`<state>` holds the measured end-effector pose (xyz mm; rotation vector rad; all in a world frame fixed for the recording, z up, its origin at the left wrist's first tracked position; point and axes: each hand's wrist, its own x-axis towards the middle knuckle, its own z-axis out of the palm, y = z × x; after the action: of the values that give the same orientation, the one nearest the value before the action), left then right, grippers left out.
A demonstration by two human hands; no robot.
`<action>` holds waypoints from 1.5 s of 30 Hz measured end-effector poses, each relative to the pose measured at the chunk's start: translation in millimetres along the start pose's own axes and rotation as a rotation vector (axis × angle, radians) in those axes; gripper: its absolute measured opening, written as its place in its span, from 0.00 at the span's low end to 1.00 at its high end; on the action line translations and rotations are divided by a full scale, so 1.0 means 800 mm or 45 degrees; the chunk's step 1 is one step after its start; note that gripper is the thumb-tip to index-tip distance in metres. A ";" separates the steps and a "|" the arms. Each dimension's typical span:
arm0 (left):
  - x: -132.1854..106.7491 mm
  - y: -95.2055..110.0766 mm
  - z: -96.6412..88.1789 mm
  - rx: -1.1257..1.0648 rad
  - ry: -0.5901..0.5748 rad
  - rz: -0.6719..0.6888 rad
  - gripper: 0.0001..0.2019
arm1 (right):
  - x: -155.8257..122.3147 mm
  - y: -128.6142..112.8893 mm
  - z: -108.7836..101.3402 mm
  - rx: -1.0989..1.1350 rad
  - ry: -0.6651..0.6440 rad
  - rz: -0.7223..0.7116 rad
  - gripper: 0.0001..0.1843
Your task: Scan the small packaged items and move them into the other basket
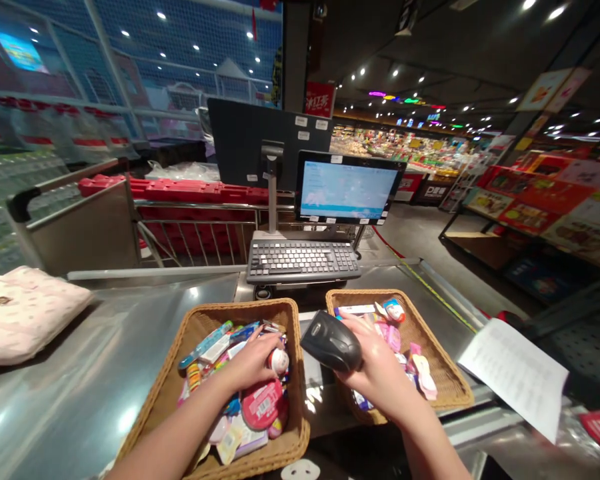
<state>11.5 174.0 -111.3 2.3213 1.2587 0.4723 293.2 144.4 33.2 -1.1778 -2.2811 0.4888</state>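
My right hand [380, 370] is wrapped round a black handheld barcode scanner [333, 341], held between the two baskets with its head toward the left. My left hand [255, 360] reaches into the left wicker basket [297, 400], its fingers curled about a small round white-and-red item [279, 361]. Below that hand lies a round pink container [263, 405] with a barcode label, among many small colourful packets. The right wicker basket [455, 390] sits partly behind my right hand and holds pink items and a blue-and-red round piece [394, 310].
A keyboard [305, 260] and a lit screen [347, 190] stand behind the baskets on the metal counter [145, 293]. Printed paper [517, 373] lies at the right. A pale patterned bag [27, 313] rests at the far left.
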 end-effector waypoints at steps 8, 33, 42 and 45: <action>0.009 -0.007 -0.006 0.179 0.126 0.110 0.17 | -0.021 0.035 -0.021 -0.026 0.134 0.048 0.27; 0.321 0.263 0.195 0.104 -0.195 0.267 0.06 | -0.155 0.197 -0.161 -0.361 0.688 0.424 0.25; 0.336 0.274 0.265 0.148 -0.099 0.050 0.15 | -0.160 0.218 -0.174 -0.271 0.680 0.412 0.26; 0.341 0.272 0.277 0.127 -0.056 0.024 0.12 | -0.159 0.221 -0.174 -0.237 0.646 0.433 0.25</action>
<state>415.2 251.0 -156.8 2.4148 1.2676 0.3705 550.7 148.3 14.9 -1.5849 -1.7266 0.0751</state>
